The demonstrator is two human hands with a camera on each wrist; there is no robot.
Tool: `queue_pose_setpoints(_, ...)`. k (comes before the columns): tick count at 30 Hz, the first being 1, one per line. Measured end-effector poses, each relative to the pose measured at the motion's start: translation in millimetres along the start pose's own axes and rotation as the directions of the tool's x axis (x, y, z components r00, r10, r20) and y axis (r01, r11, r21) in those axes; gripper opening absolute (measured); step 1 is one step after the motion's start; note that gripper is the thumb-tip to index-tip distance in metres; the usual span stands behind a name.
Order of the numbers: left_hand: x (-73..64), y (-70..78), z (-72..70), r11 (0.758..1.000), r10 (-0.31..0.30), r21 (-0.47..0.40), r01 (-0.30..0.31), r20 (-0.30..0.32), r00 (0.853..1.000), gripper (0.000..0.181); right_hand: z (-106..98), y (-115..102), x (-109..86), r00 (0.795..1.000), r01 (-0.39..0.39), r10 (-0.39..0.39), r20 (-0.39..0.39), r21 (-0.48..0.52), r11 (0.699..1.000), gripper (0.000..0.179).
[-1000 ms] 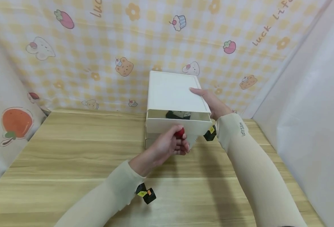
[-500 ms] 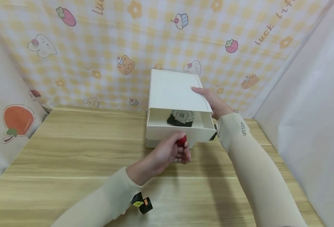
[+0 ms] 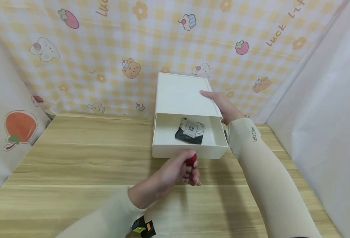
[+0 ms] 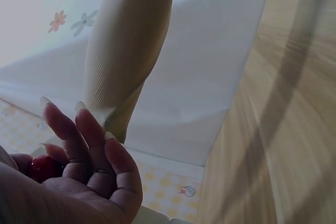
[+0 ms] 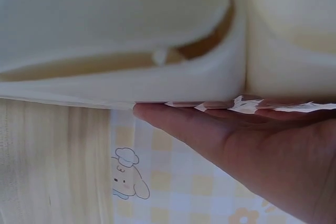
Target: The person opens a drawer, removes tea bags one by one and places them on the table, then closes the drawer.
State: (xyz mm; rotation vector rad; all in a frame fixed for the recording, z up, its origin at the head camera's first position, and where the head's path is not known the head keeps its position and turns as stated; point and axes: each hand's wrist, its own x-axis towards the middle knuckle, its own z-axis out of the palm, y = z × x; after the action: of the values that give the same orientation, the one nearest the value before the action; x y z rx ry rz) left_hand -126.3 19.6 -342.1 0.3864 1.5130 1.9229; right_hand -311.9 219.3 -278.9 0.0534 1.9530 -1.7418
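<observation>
A white drawer cabinet point(image 3: 182, 94) stands against the patterned cloth, its upper drawer point(image 3: 166, 150) pulled well out. Inside lies a flat black and grey packet point(image 3: 190, 131) with a pale printed label. My left hand point(image 3: 175, 170) pinches the round red knob point(image 3: 191, 159) on the drawer front between thumb and index finger, the other fingers loosely curled. The left wrist view shows the red knob point(image 4: 44, 168) too, partly covered by the fingers. My right hand point(image 3: 223, 105) rests against the cabinet's right side, a digit over its top edge; its fingers point(image 5: 210, 124) lie fairly straight along the wall.
Wood-grain tabletop point(image 3: 88, 158) spreads left of the cabinet and in front of it. Yellow checked cloth point(image 3: 103, 49) with cartoon prints hangs behind. White cloth walls point(image 3: 317, 109) stand at both sides. Small black blocks point(image 3: 143, 226) are at the left cuff.
My left hand has drawn the upper drawer toward me by its red knob, and the packet inside has come into full view. The right hand keeps its place on the cabinet.
</observation>
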Motion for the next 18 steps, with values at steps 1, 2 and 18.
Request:
queue_pose_setpoints(1,-1.7,-0.8,1.2,1.000,-0.001,-0.006,0.002,0.004,1.000,0.045,-0.2,0.0,-0.2,1.000,0.000,0.000,0.001,0.005,1.000,0.061)
queue_pose_setpoints(2,-3.5,-1.5,2.4,1.000,-0.008,-0.015,0.008,0.012,1.000,0.044,-0.4,0.1,-0.3,1.000,-0.001,0.000,0.005,0.008,1.000,0.061)
queue_pose_setpoints(18,-24.7,-11.4,12.5,0.980,-0.067,-0.179,0.091,0.137,0.988,0.044,-0.6,0.8,0.9,1.000,0.003,-0.003,0.003,0.013,1.000,0.060)
